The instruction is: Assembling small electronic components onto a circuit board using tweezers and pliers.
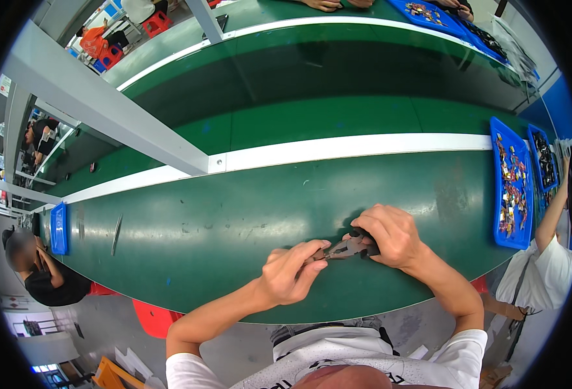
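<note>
Above the near part of the green table, my right hand [395, 238] is closed round the dark handles of a pair of pliers [344, 249]. The jaws of the pliers point left, toward my left hand [287, 272]. Thumb and fingers of that hand pinch a small brownish part [317, 256], mostly covered by the fingertips. The tips of the jaws meet or nearly meet this part; whether they grip it I cannot tell.
On the right stand a blue tray [496, 220] of small colourful parts and another blue tray [536, 139] of dark pieces. Thin metal tweezers [116, 235] and a blue bin [59, 228] lie left. A white post [124, 110] rises from the white rail [338, 148]. People sit or stand at both sides.
</note>
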The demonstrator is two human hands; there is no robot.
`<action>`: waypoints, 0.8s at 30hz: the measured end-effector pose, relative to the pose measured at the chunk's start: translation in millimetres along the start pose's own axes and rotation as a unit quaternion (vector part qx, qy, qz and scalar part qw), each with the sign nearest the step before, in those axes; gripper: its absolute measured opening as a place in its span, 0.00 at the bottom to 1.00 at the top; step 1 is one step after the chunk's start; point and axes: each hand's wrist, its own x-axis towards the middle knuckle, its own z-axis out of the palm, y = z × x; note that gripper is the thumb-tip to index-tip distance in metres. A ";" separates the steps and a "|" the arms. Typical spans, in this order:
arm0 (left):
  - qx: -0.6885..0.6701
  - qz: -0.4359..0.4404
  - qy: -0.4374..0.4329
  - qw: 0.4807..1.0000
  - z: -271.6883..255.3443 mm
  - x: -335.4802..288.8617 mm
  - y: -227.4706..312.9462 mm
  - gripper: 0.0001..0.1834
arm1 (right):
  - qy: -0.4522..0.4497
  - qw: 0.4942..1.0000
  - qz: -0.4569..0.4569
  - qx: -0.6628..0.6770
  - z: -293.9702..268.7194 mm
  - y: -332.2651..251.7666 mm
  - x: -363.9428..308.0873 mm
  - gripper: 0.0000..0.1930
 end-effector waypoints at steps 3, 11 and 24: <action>0.002 0.003 0.005 1.000 0.4 -0.6 -0.2 0.13 | -0.004 1.000 0.004 0.000 0.8 -0.7 -1.1 0.18; -0.007 -0.002 -0.003 1.000 -0.4 -0.3 -1.3 0.13 | -0.008 1.000 0.018 -0.011 1.2 -4.3 0.5 0.18; -0.011 -0.005 -0.002 1.000 2.2 -5.3 4.2 0.13 | -0.011 1.000 0.016 0.001 -1.6 -4.7 1.9 0.15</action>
